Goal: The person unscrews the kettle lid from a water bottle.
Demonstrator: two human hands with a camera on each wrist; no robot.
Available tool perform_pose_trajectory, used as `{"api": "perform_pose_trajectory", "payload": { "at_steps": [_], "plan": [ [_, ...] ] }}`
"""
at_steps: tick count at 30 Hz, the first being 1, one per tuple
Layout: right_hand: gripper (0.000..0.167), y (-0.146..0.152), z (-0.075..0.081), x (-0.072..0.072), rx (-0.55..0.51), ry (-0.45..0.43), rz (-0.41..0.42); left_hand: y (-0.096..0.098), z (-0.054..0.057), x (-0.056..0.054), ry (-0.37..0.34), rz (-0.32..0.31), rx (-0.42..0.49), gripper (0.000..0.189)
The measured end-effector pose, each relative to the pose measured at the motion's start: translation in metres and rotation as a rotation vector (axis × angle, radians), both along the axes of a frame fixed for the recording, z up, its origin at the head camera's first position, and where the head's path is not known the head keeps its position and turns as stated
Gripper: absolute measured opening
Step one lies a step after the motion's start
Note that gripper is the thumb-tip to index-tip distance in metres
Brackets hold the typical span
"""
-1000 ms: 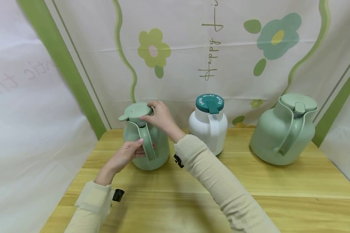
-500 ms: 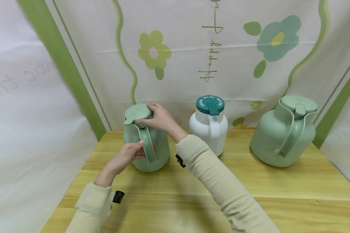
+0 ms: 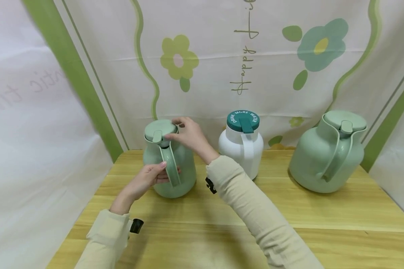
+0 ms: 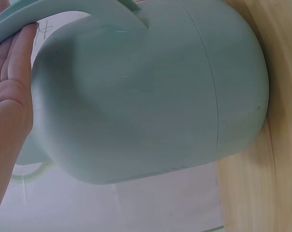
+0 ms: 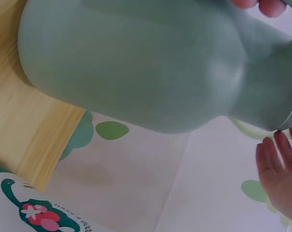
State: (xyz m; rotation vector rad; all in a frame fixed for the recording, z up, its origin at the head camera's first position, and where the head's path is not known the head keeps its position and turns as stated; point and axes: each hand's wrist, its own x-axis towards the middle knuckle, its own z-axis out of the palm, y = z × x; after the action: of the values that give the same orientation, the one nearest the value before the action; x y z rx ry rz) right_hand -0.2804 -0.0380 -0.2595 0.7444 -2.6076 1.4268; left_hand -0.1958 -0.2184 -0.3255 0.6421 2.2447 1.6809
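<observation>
A pale green thermos jug (image 3: 183, 168) stands upright at the left of the table. My left hand (image 3: 142, 182) holds its handle (image 3: 170, 166), the thumb on the near face and the fingers behind. At the top, my right hand (image 3: 192, 137) grips the right side of the round lid (image 3: 153, 129) between thumb and fingers. The lid's tab lies close to the top of the handle. In the left wrist view the jug body (image 4: 136, 96) fills the middle, its base against the wood. Fingertips of the right hand (image 5: 281, 183) meet the jug's rim in the right wrist view.
A white jug (image 3: 256, 149) with a dark green lid (image 3: 237, 116) stands just right of my right forearm. Farther right is a second pale green jug (image 3: 313, 160). The wooden table (image 3: 195, 239) backs onto a flower-printed cloth (image 3: 208, 33).
The lid has turned, its tab swinging from the left side round to the handle. My right hand stays at the lid, shifting slightly; the left hand keeps its hold on the handle.
</observation>
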Motion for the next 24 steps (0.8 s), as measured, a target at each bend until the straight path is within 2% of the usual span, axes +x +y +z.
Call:
{"api": "perform_pose_trajectory", "payload": {
  "at_steps": [5, 12, 19, 24],
  "plan": [
    [0.049, 0.005, 0.001, -0.002, 0.012, -0.027, 0.012, -0.001, 0.000, 0.000, 0.004, -0.004, -0.007, 0.066],
    [0.056, 0.008, 0.001, 0.002, 0.071, -0.142, 0.131, -0.005, -0.001, 0.002, 0.003, 0.023, 0.004, 0.061],
    [0.078, 0.000, 0.004, 0.008, 0.128, -0.100, 0.135, -0.003, -0.001, 0.000, 0.018, 0.002, -0.004, 0.064],
    [0.086, -0.007, 0.005, 0.012, 0.155, -0.065, 0.101, -0.002, -0.002, -0.001, 0.023, 0.002, -0.004, 0.064]
  ]
}}
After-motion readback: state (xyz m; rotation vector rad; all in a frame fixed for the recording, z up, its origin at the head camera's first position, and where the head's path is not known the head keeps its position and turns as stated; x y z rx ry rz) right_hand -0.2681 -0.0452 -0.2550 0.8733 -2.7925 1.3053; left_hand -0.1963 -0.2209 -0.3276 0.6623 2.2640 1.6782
